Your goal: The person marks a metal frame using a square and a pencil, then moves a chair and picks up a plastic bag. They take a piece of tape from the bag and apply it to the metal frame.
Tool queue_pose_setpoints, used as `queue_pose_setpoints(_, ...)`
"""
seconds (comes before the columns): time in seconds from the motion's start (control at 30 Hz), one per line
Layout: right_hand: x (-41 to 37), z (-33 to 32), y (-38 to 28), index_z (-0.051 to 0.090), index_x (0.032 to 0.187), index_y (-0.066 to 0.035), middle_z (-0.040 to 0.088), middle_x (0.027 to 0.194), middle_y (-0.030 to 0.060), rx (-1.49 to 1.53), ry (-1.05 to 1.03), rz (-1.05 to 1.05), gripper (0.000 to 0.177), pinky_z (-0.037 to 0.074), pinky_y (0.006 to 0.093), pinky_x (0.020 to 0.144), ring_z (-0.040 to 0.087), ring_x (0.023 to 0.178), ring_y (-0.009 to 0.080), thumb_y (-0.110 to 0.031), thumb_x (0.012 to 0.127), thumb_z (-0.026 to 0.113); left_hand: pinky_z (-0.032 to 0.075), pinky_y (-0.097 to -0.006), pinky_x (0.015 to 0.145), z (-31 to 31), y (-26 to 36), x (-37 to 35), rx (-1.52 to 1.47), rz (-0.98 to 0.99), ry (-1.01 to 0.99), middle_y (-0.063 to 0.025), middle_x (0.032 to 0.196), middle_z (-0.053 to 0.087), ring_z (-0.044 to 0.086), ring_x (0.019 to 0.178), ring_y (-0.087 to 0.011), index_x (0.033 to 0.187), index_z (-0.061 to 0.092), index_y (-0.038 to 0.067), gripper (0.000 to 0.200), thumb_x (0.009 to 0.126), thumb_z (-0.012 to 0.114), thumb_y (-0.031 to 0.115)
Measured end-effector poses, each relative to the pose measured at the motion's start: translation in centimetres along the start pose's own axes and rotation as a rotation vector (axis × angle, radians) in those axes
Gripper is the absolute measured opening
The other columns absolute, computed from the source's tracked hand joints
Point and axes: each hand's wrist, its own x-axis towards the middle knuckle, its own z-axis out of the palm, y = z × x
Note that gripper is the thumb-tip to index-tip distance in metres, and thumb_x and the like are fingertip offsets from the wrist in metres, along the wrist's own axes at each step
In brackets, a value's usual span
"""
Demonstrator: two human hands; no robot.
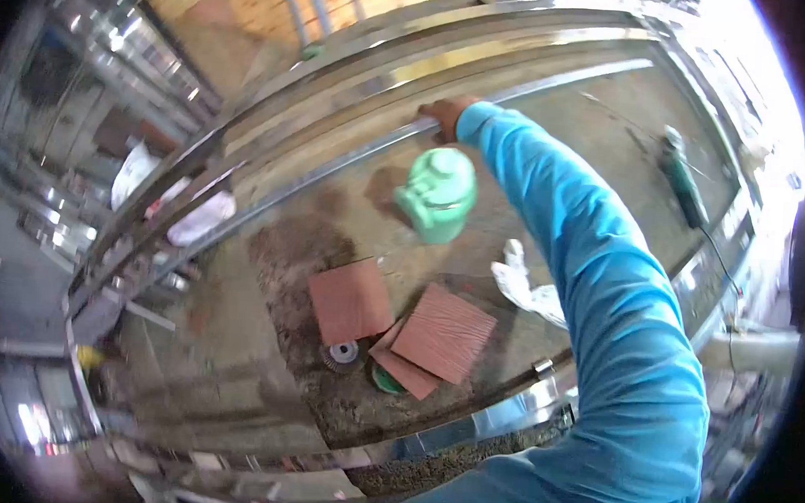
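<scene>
My right hand (450, 116), at the end of a blue sleeve, is closed round a long shiny metal bar (334, 163) in the upper middle. Just below it a light green plastic jug (439, 194) stands on the stained surface. Reddish-brown square plates (352, 301) lie lower down, one by itself and others overlapping (445, 333). Beside them are a round toothed disc (343, 353) and a green disc (387, 379), partly covered. A crumpled white cloth or bag (526, 287) lies left of my forearm. My left hand does not show.
A green power tool (683, 180) with a cord lies at the right. Metal frame rails (503, 419) border the work surface. More shiny metal bars (126, 46) are stacked at the upper left, and a pinkish-white bundle (202, 220) is by the left rails.
</scene>
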Motion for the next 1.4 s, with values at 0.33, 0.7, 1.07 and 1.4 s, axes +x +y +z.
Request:
queue_pose_setpoints(0.33, -48.5, -0.2, -1.9, 0.056, 0.119, -0.006, 0.065, 0.11, 0.0189, 0.239, 0.456, 0.59, 0.044, 0.05, 0.0431, 0.087, 0.063, 0.101, 0.0359, -0.03, 0.084, 0.065, 0.048, -0.0439, 0.071, -5.2, 20.4, 3.9, -0.984, 0.629, -0.065, -0.0187, 0.083, 0.063, 0.06, 0.079, -0.0339, 0.089, 0.065, -0.003, 0.038, 0.098, 0.047, 0.029)
queue_pose_setpoints(0.7, -82.9, 20.4, -27.8, 0.067, 0.097, -0.005, 0.068, 0.094, 0.019, 0.409, 0.423, 1.18, 0.027, 0.052, 0.0396, 0.077, 0.066, 0.086, 0.0338, -0.027, 0.082, 0.068, 0.049, -0.044, 0.07, -16.2, 37.9, -12.0, -1.256, 1.419, -0.362, -0.0147, 0.085, 0.065, 0.062, 0.08, -0.0356, 0.088, 0.065, 0.004, 0.014, 0.085, 0.064, 0.017)
queue_pose_setpoints(1.07, -83.8, 20.4, -28.0, 0.065, 0.099, -0.006, 0.066, 0.085, 0.0211, 0.558, 0.338, 0.904, 0.029, 0.051, 0.046, 0.075, 0.063, 0.083, 0.0392, -0.031, 0.083, 0.065, 0.049, -0.0467, 0.077, -20.9, 44.5, -30.9, -0.972, 1.575, -0.544, -0.0162, 0.095, 0.065, 0.061, 0.089, -0.0371, 0.095, 0.064, 0.007, 0.02, 0.086, 0.06, 0.025)
queue_pose_setpoints(1.4, -103.0, 31.2, -15.9, 0.063, 0.101, 0.002, 0.067, 0.092, 0.0218, 0.804, 0.42, 1.498, 0.057, 0.052, 0.0446, 0.073, 0.066, 0.082, 0.0346, -0.053, 0.088, 0.056, 0.048, -0.0469, 0.086, -19.1, 62.9, -42.8, -0.498, 1.476, -0.174, -0.0163, 0.11, 0.06, 0.058, 0.1, -0.0371, 0.103, 0.065, 0.007, 0.024, 0.084, 0.058, 0.019)
